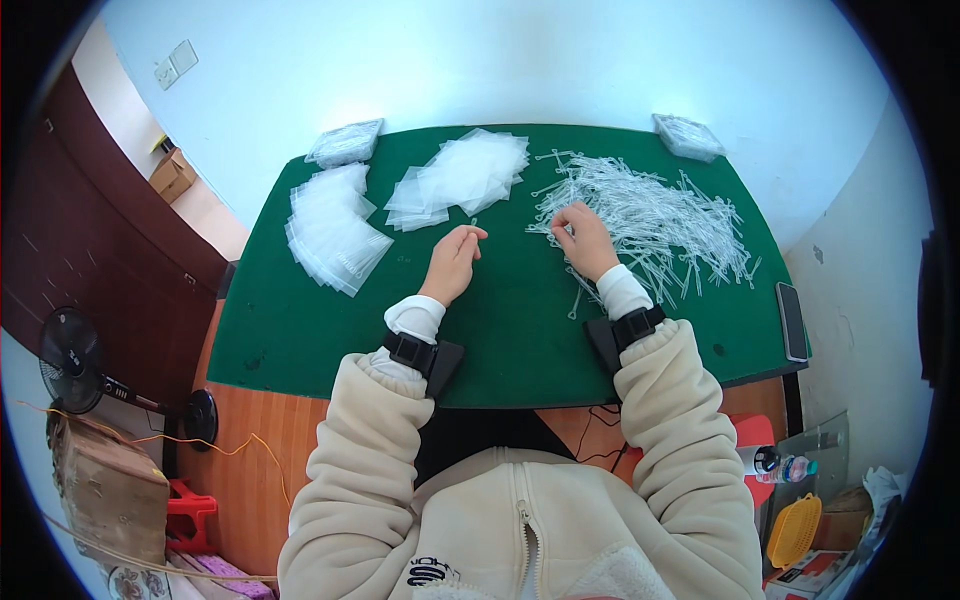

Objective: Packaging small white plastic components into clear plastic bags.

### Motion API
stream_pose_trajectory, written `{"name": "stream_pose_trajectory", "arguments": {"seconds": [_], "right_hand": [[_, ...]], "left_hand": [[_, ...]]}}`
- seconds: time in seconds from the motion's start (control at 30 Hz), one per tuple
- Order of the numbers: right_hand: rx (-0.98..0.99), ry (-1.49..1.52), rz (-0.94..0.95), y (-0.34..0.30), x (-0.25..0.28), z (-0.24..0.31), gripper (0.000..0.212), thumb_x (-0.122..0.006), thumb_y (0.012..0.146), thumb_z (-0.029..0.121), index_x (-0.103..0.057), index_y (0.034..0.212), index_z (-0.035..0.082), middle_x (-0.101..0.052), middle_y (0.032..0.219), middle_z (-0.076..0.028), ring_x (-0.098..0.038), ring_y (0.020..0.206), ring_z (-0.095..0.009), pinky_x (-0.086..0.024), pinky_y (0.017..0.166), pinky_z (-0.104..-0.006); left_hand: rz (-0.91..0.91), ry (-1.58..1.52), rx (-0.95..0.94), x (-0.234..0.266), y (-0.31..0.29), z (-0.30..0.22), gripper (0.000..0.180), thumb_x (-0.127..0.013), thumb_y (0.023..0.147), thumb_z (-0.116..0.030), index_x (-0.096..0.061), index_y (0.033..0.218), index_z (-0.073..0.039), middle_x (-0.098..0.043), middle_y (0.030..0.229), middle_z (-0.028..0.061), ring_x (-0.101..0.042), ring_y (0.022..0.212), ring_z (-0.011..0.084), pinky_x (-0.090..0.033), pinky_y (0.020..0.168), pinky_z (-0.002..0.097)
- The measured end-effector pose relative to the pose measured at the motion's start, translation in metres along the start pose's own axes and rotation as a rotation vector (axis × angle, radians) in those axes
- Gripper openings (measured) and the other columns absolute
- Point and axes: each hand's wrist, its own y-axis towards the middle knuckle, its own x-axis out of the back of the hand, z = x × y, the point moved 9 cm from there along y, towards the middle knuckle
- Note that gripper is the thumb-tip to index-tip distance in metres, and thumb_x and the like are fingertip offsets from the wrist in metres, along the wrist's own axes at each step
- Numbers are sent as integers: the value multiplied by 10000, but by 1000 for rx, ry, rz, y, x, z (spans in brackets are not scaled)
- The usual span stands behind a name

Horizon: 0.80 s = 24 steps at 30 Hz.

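Over the middle of the green table my left hand (455, 264) is closed. A small clear looped tip pokes out above its fingers, seemingly the end of a thin clear plastic stick; the rest is hidden by the hand. My right hand (588, 240) is at the near left edge of a large heap of clear looped plastic sticks (670, 215), thumb and fingers pinched together. Whatever is between them is too small to make out. Beyond my left hand lies a fanned pile of clear plastic bags (460, 175). Another fan of clear bags (335, 235) curves down the left side.
Wrapped clear packs stand at the back left (346, 143) and back right (688, 137) of the green table (500, 340). A phone (791, 320) lies at the right edge. A black fan (75, 358) and a cardboard box (110, 485) are on the left.
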Motion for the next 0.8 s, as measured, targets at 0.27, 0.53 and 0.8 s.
{"name": "stream_pose_trajectory", "arguments": {"seconds": [0.27, 0.53, 0.8], "right_hand": [[-58, 470, -147, 0, 8, 7, 41, -587, 783, 50, -547, 788, 58, -544, 842, 4, -468, 682, -54, -377, 576, -200], [-162, 867, -103, -3, -8, 7, 78, -553, 812, 17, -551, 885, 45, -563, 829, -5, -486, 651, -54, -387, 563, -180], [-169, 1016, 76, -12, -30, 40, 183, -553, 816, 8, -536, 998, 22, -585, 788, -23, -513, 586, -59, -414, 530, -181]], "left_hand": [[218, -366, 234, -28, -7, 6, 228, -398, 929, -204, -555, 975, -45, -489, 737, -9, -420, 615, 55, -357, 559, 184], [158, -457, 209, -27, -4, 1, 259, -381, 940, -217, -533, 986, -12, -596, 911, 81, -580, 822, 147, -469, 741, 257], [327, -444, 180, -41, -13, -5, 308, -375, 944, -233, -507, 1059, 21, -607, 960, 127, -610, 872, 205, -484, 784, 301]]}}
